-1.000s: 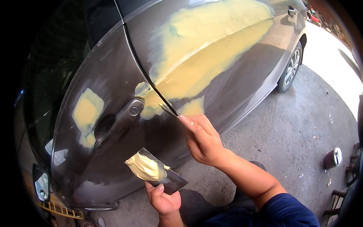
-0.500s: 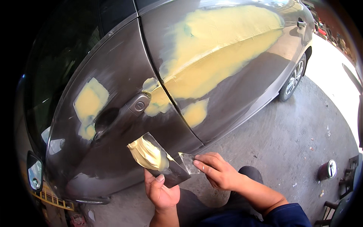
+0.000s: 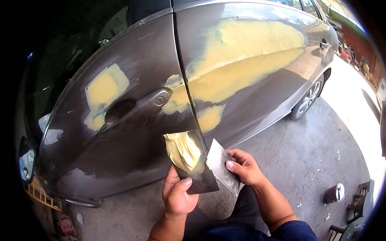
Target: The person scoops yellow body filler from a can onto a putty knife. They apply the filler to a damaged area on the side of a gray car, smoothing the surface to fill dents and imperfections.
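My left hand (image 3: 178,195) grips a dark flat plate (image 3: 201,184) from below, thumb on top. A thick mound of pale yellow body filler (image 3: 183,150) covers the plate's upper part. In my right hand (image 3: 245,166) is a thin grey putty spreader (image 3: 223,168), pinched between thumb and fingers. Its left edge carries a dab of filler and meets or nearly meets the plate's right side. Beyond both hands stands a dark brown car; its front door (image 3: 140,140) and rear door (image 3: 257,104) bear yellow filler patches (image 3: 249,44), also around the door handle (image 3: 155,99).
A side mirror (image 3: 27,162) juts out at far left, above a yellow metal frame (image 3: 44,196). To the right lie the rear wheel (image 3: 309,98), a can (image 3: 335,193) on the concrete floor (image 3: 281,160) and dark stools (image 3: 354,209).
The plate and spreader have shifted right in view. My right hand has turned the spreader to show its broad face, thumb now on it. The car appears shifted as the view moved.
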Demonstrator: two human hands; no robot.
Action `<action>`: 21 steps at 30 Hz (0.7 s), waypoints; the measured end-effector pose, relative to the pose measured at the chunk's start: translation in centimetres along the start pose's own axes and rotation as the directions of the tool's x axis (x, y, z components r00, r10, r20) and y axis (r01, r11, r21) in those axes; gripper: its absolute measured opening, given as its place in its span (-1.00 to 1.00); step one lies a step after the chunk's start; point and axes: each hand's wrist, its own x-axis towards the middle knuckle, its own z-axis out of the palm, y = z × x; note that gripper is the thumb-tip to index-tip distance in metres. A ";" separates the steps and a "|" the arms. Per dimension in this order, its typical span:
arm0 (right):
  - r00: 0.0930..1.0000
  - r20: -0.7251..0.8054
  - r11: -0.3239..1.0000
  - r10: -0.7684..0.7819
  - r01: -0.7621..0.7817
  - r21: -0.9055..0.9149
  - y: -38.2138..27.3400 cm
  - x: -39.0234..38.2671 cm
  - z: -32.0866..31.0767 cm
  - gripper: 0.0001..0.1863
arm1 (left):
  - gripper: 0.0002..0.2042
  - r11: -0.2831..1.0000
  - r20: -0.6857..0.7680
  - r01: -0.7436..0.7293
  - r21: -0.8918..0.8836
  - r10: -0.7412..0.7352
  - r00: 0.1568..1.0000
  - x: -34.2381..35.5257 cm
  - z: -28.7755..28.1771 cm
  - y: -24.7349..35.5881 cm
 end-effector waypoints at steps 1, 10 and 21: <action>0.999 -0.039 1.000 -0.027 0.028 0.005 -0.3 -0.2 -0.4 -0.62 | -0.34 0.999 0.003 -0.023 0.036 0.023 1.000 0.1 0.0 0.2; 0.975 -0.085 0.847 -0.207 0.135 -0.514 -2.4 -2.6 2.2 -0.58 | -0.32 0.947 0.132 -0.305 0.097 0.292 0.947 0.6 0.1 -1.3; 0.988 -0.062 0.963 -0.141 0.122 -0.242 -5.2 -1.6 2.5 -0.64 | -0.58 0.598 0.425 -0.338 0.727 -0.005 0.905 0.2 -1.7 -0.2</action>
